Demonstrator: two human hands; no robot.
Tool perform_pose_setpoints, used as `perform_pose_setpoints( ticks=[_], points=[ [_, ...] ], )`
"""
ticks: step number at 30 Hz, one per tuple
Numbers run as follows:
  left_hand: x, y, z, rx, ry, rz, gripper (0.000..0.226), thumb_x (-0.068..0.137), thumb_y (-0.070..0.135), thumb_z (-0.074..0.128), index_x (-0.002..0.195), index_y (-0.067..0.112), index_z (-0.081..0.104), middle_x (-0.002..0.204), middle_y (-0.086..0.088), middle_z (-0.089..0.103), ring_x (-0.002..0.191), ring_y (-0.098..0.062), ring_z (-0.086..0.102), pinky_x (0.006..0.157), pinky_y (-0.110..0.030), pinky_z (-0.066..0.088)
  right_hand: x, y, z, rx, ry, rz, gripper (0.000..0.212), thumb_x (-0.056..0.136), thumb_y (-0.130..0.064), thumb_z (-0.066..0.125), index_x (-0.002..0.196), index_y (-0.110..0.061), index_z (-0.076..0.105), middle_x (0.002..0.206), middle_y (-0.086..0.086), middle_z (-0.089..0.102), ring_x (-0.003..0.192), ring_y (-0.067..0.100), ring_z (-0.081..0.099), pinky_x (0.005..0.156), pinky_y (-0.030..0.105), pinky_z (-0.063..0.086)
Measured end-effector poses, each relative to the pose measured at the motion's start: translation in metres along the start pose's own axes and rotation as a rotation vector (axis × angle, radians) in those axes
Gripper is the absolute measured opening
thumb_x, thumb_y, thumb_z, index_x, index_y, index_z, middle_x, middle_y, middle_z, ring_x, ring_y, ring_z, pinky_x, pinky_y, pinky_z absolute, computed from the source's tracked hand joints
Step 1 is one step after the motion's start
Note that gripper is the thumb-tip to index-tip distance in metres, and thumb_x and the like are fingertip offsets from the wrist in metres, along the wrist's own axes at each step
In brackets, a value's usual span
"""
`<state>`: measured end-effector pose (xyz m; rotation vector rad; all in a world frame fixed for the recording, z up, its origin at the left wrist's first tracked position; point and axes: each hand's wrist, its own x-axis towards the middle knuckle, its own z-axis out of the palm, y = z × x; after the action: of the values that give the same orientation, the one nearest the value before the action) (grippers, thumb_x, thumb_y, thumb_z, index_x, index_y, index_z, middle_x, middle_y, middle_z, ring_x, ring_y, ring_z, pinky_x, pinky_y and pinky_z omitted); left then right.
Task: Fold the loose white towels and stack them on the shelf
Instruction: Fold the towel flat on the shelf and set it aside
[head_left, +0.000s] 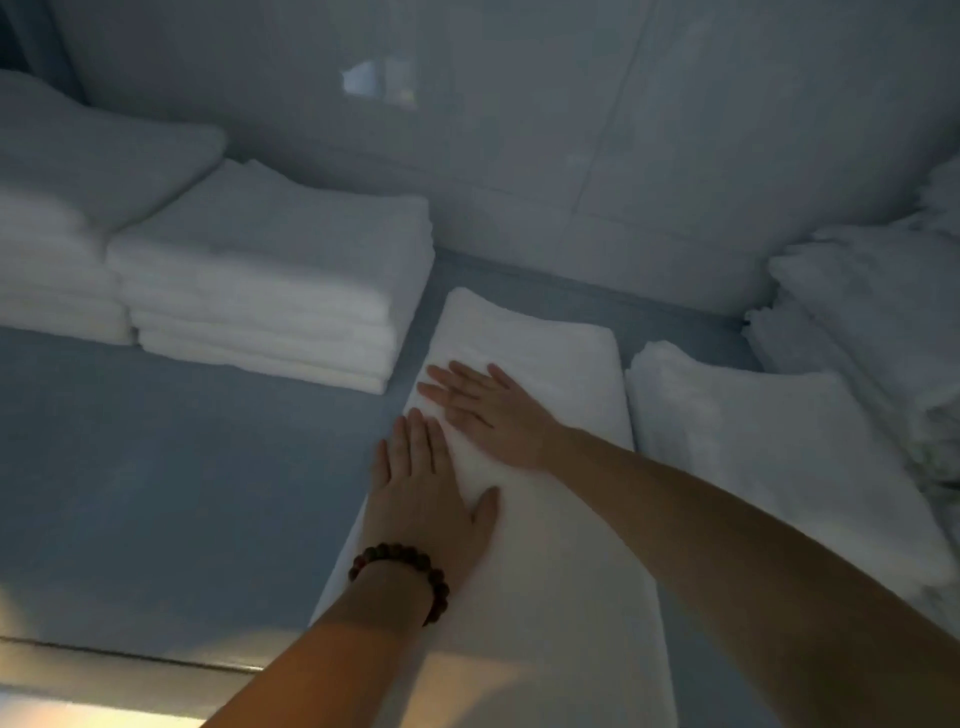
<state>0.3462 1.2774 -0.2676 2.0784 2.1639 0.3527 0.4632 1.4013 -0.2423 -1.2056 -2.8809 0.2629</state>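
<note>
A long, narrow folded white towel (550, 364) lies lengthwise on the blue-grey shelf surface (182, 467), running from the near edge toward the back wall. My left hand (423, 493), with a dark bead bracelet on its wrist, lies flat on the towel's left edge, fingers together and pointing away. My right hand (488, 410) presses flat on the towel just beyond it, fingers spread and pointing left. Neither hand grips anything.
A stack of folded white towels (275, 280) stands at the back left, with a second stack (52, 270) and a pillow-like bundle (93, 150) beside it. Another folded towel (769, 452) lies right of mine. A rumpled white pile (883, 322) fills the right side.
</note>
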Motion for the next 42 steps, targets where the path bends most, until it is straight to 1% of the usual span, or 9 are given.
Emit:
perform_pose_setpoints(
  ticks=[4, 8, 12, 19, 24, 29, 32, 36, 42],
  points=[
    [-0.003, 0.0, 0.0, -0.025, 0.01, 0.014, 0.089, 0.082, 0.068, 0.005, 0.144, 0.008, -0.019, 0.154, -0.014, -0.018, 0.142, -0.03, -0.016, 0.115, -0.045, -0.009, 0.042, 0.044, -0.01, -0.082, -0.028, 0.177, 0.052, 0.097, -0.056, 0.014, 0.147, -0.044, 0.004, 0.158, -0.015, -0.002, 0.146, 0.009, -0.003, 0.118, 0.044, -0.003],
    [-0.003, -0.002, -0.002, -0.037, -0.001, 0.046, 0.082, 0.081, 0.07, 0.004, 0.147, 0.025, -0.013, 0.154, -0.014, -0.019, 0.142, -0.031, -0.016, 0.114, -0.048, -0.008, 0.053, 0.074, -0.025, -0.147, -0.035, 0.58, 0.061, 0.092, -0.064, 0.011, 0.148, -0.04, 0.002, 0.159, -0.008, -0.005, 0.147, 0.02, -0.003, 0.114, 0.058, -0.002],
    [-0.003, -0.002, -0.003, -0.056, -0.005, 0.053, 0.085, 0.075, 0.078, 0.0, 0.146, 0.033, -0.008, 0.154, -0.014, -0.017, 0.142, -0.032, -0.016, 0.114, -0.051, -0.007, 0.021, 0.068, -0.016, -0.159, 0.013, 0.541, 0.067, 0.083, -0.073, 0.004, 0.145, -0.047, 0.002, 0.159, -0.012, -0.005, 0.147, 0.017, -0.005, 0.113, 0.059, -0.004],
    [-0.002, -0.003, -0.002, -0.051, 0.003, 0.066, 0.085, 0.076, 0.078, 0.005, 0.148, 0.032, -0.002, 0.156, -0.007, -0.013, 0.142, -0.031, -0.014, 0.112, -0.049, -0.009, -0.013, 0.062, -0.022, 0.02, 0.041, 0.882, 0.057, 0.098, -0.052, 0.013, 0.15, -0.031, 0.006, 0.16, 0.003, 0.0, 0.147, 0.025, -0.001, 0.117, 0.053, 0.001],
    [-0.002, -0.006, -0.006, -0.001, -0.029, 0.184, 0.079, 0.085, 0.067, 0.012, 0.149, 0.022, 0.003, 0.158, -0.002, -0.007, 0.142, -0.027, -0.019, 0.112, -0.049, -0.013, -0.051, -0.024, 0.009, -0.053, 0.039, 0.615, 0.058, 0.095, -0.058, 0.012, 0.148, -0.039, 0.001, 0.16, -0.003, -0.005, 0.147, 0.019, -0.006, 0.116, 0.055, -0.001],
    [-0.026, -0.01, -0.017, 0.041, -0.103, 0.283, 0.076, 0.089, 0.062, 0.017, 0.149, 0.02, -0.001, 0.157, -0.005, -0.007, 0.143, -0.025, -0.016, 0.11, -0.043, -0.019, -0.125, -0.071, 0.02, -0.027, 0.02, 0.675, 0.059, 0.095, -0.058, 0.014, 0.148, -0.039, -0.003, 0.159, -0.002, -0.008, 0.146, 0.019, -0.011, 0.116, 0.055, -0.005],
    [-0.058, -0.01, -0.014, 0.046, -0.121, 0.329, 0.073, 0.085, 0.065, 0.009, 0.148, 0.03, -0.004, 0.157, 0.0, -0.009, 0.142, -0.023, -0.019, 0.113, -0.043, -0.017, -0.158, -0.097, 0.03, -0.034, 0.037, 0.717, 0.061, 0.091, -0.062, 0.014, 0.146, -0.044, -0.004, 0.159, -0.002, -0.008, 0.146, 0.022, -0.011, 0.115, 0.056, -0.007],
    [-0.067, -0.013, -0.009, 0.099, -0.095, 0.318, 0.071, 0.082, 0.066, 0.003, 0.146, 0.036, -0.006, 0.157, 0.005, -0.01, 0.142, -0.023, -0.019, 0.114, -0.046, -0.012, -0.164, -0.101, 0.036, -0.078, 0.033, 0.704, 0.064, 0.084, -0.065, 0.0, 0.145, -0.045, -0.009, 0.159, -0.003, -0.01, 0.146, 0.024, -0.012, 0.114, 0.058, -0.008],
    [-0.028, -0.007, -0.009, 0.137, -0.12, 0.247, 0.07, 0.084, 0.066, 0.001, 0.147, 0.035, -0.004, 0.157, 0.002, -0.008, 0.143, -0.026, -0.012, 0.115, -0.049, -0.006, -0.128, -0.062, 0.026, -0.074, 0.024, 0.607, 0.06, 0.091, -0.064, 0.006, 0.146, -0.044, -0.004, 0.159, -0.003, -0.009, 0.146, 0.023, -0.012, 0.113, 0.057, -0.009]
  ],
)
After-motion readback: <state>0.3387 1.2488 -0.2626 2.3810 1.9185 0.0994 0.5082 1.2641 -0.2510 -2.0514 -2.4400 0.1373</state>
